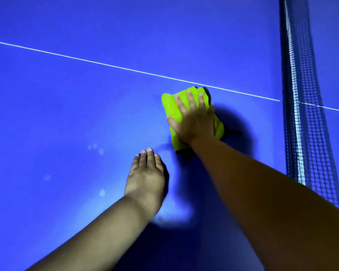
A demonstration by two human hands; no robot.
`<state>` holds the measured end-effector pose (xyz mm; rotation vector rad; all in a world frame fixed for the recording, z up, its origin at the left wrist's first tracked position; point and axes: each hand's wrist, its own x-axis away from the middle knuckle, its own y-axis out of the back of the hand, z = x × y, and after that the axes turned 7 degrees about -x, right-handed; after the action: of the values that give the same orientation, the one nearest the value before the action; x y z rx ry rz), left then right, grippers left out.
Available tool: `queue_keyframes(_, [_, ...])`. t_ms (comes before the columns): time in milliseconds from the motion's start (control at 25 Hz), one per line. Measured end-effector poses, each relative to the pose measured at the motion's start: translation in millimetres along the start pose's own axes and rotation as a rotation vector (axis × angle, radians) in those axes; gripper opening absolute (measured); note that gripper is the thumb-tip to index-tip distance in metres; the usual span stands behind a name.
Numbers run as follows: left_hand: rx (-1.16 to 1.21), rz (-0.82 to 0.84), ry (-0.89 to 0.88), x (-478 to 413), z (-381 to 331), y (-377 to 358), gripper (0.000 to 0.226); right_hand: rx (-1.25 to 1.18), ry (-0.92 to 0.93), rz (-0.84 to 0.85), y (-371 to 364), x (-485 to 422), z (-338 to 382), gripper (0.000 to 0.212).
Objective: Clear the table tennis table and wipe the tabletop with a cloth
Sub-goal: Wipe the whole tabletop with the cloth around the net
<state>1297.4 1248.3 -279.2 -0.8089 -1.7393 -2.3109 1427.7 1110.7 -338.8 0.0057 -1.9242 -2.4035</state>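
Note:
A bright green cloth (169, 105) lies bunched on the blue tabletop (67, 104), just below the white centre line. My right hand (193, 120) presses flat on the cloth with its fingers straight and spread. My left hand (146, 177) rests flat on the bare tabletop, lower and to the left of the cloth, fingers straight and together, holding nothing.
The dark net (299, 114) runs top to bottom along the right side, close to the cloth. A thin white line (106, 63) crosses the table diagonally. Faint pale smudges (98, 151) mark the surface left of my left hand.

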Motion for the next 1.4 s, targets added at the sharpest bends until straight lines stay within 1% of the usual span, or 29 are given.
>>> queue_keyframes(80, [-0.079,0.064,-0.011,-10,-9,7,0.064,0.002,0.023,-0.034,0,-39,-11,0.073])
queue_keyframes(120, [-0.110,0.094,-0.014,-14,-13,10,0.060,-0.012,0.019,-0.019,2,-55,-17,0.071])
queue_keyframes(200, [-0.147,0.119,0.003,-18,-16,12,0.057,-0.037,0.011,0.062,8,-80,-28,0.066])
queue_keyframes(280, [-0.165,0.113,0.012,-19,-17,12,0.060,-0.052,0.019,0.120,14,-92,-35,0.062])
queue_keyframes(440, [-0.217,0.069,0.002,-17,-19,13,0.058,-0.062,0.035,0.094,11,-81,-38,0.060])
queue_keyframes(600, [-0.247,0.087,0.038,-18,-20,12,0.059,-0.063,0.052,-0.032,2,-30,-41,0.062])
queue_keyframes(720, [-0.180,0.063,0.060,-13,-17,11,0.068,-0.071,0.035,-0.081,-3,27,-37,0.066])
queue_keyframes(800, [-0.141,0.073,0.026,-8,-12,10,0.085,-0.042,-0.007,-0.066,-3,65,-31,0.067])
queue_keyframes(880, [-0.055,0.087,-0.002,-1,-1,8,0.104,-0.040,-0.053,-0.012,-2,107,-23,0.067])
queue_keyframes(920, [-0.007,0.079,0.000,3,4,5,0.108,-0.055,-0.073,0.010,-3,128,-19,0.068])
queue_keyframes(960, [0.021,0.044,0.001,13,7,1,0.107,-0.068,-0.097,0.012,-3,154,-14,0.068])
queue_keyframes(1000, [0.038,-0.031,-0.005,25,8,-5,0.099,-0.077,-0.118,0.003,-3,180,-8,0.069])
queue_keyframes(1120, [0.161,-0.331,-0.073,74,-4,-30,0.054,-0.041,-0.165,-0.034,-6,254,14,0.072])
queue_keyframes(1200, [0.288,-0.453,-0.086,109,-15,-52,0.043,-0.005,-0.187,-0.036,-9,302,26,0.073])
queue_keyframes(1400, [0.322,-0.460,-0.153,190,-17,-96,0.042,-0.006,-0.239,-0.012,-12,418,68,0.077])
